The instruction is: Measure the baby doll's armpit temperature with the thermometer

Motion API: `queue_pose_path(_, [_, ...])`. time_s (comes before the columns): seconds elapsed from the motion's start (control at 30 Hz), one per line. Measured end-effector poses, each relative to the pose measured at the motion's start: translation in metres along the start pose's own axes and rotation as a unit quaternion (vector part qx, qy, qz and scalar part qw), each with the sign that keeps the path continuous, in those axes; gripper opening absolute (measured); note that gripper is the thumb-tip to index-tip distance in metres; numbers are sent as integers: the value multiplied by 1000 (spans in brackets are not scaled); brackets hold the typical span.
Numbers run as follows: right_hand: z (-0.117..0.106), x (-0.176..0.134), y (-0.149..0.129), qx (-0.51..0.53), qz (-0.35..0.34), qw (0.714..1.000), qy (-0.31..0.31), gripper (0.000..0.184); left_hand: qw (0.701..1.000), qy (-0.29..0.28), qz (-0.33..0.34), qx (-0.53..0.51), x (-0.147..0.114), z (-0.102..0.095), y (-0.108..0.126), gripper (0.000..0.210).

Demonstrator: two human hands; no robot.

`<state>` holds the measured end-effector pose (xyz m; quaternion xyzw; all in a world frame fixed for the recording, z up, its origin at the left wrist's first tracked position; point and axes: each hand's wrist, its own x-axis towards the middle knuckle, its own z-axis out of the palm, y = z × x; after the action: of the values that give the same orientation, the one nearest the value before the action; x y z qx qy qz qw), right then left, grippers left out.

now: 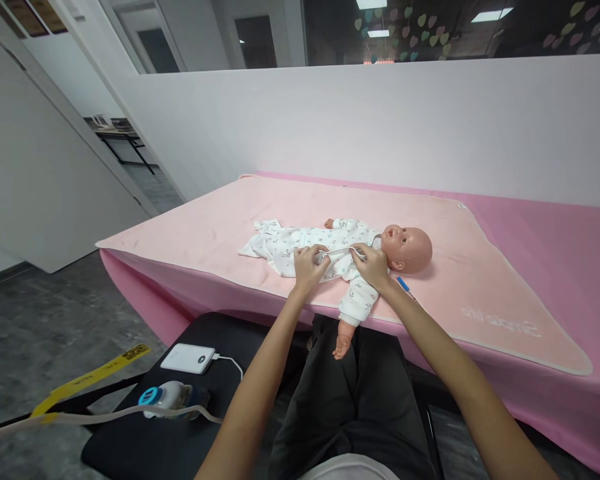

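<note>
A baby doll (409, 250) lies on its back, its bald head to the right. It wears a white printed romper (300, 240), and one arm hangs over the table's front edge. At the belly, my left hand (310, 268) pinches the romper's front edge. My right hand (371, 267) pinches the same edge at the chest, just below the doll's chin. Between my hands the white edge is stretched in a nearly straight line. The fingertips partly hide the cloth they grip. A thin white stick with a blue end (403, 284) lies beside my right wrist.
A pale pink mat (480, 280) covers much of the pink-clothed table (555, 247), against a white wall. To my left, a black chair (130, 440) bears a white power bank (187, 358) with a cable and a blue-capped bottle (170, 398). A yellow strap (95, 373) crosses the chair's side.
</note>
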<state>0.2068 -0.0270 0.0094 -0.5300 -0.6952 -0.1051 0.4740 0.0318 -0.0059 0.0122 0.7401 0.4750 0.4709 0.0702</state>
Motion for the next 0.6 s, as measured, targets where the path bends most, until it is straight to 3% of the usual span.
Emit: queue_pose_path(0.6, [0,0,0,3,-1,1000,2,20,1000,-3,3,-1,0,0,0,12])
